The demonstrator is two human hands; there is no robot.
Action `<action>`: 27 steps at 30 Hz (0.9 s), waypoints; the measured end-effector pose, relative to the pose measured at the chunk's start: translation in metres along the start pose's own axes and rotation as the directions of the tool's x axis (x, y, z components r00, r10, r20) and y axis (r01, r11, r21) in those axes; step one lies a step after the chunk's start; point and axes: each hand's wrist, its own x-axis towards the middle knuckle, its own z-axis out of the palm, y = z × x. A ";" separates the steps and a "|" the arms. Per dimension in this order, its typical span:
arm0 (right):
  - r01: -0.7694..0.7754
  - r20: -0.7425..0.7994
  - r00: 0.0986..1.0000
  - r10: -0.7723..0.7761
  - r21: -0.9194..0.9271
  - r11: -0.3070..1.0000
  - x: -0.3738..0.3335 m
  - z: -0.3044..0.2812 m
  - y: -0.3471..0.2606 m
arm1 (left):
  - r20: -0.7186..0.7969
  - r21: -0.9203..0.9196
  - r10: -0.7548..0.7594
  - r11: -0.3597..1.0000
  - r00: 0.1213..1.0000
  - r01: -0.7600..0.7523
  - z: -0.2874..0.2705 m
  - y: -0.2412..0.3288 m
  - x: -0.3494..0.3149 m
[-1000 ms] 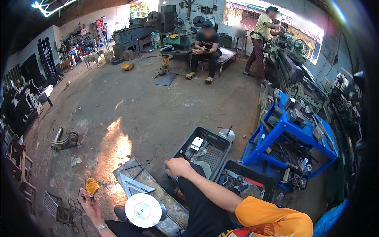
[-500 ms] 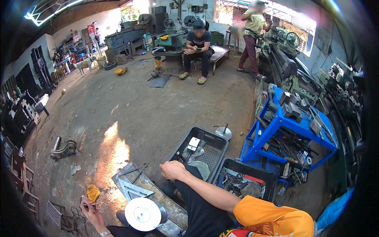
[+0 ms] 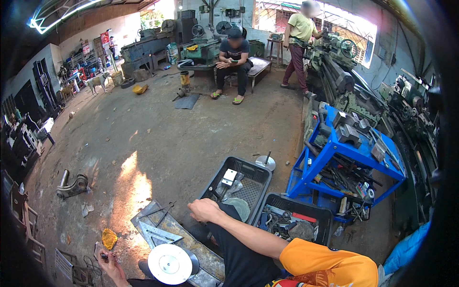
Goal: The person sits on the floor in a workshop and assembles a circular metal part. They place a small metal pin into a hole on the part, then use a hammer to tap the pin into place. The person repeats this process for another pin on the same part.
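Left hand (image 3: 113,269) curled around a small dark object (image 3: 104,257), best held steady, clear of the pale disc (image 3: 169,264) to its right; loosely bent right hand (image 3: 204,210), contents unclear.

Daylight glares through the window (image 3: 275,16), washing it out; a tube light (image 3: 69,16) glows overhead. Sun burns a near-white streak on the floor (image 3: 191,138), otherwise in duller light. Dark vignetting rings the fisheye view, straight edges bow, and a standing person's head (image 3: 310,8) is blurred.
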 end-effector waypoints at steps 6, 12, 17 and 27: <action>0.000 -0.003 1.000 0.000 -0.005 1.000 -0.003 -0.003 0.000 | 0.000 -0.006 -0.006 1.000 1.000 0.006 0.001 -0.004 -0.003; 0.002 -0.021 1.000 -0.001 0.029 1.000 -0.001 0.001 0.006 | 0.010 0.137 0.015 0.990 1.000 -0.016 0.033 0.020 -0.009; 0.004 -0.037 0.999 -0.002 0.057 0.998 -0.003 -0.004 0.008 | 0.162 0.497 0.198 0.830 0.967 -0.253 0.081 0.056 -0.027; 0.298 -0.489 0.868 0.083 0.649 0.700 -0.037 -0.003 0.027 | 0.026 0.264 -0.103 0.960 0.994 0.092 0.059 0.021 -0.055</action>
